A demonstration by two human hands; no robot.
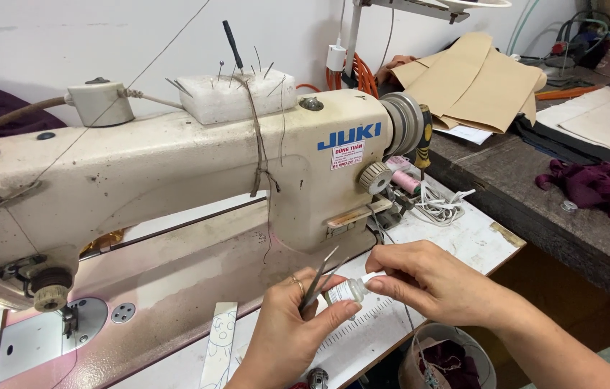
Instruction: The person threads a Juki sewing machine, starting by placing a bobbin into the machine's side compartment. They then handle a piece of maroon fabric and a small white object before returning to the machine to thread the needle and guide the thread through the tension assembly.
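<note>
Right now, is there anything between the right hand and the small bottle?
No. The right hand already pinches the cap end of the small bottle, and the left hand grips its body along with tweezers. Nothing visible lies between either hand and the bottle.

Single head cam, looking down and forward from the person's own eye line. It's sitting close over the near edge of the table (463, 238), facing the sewing machine (175, 166) side-on, with the wall (67, 36) behind. Hands are entering from bottom centre. Right side is catching a second bench (535, 180). No other view.
</note>
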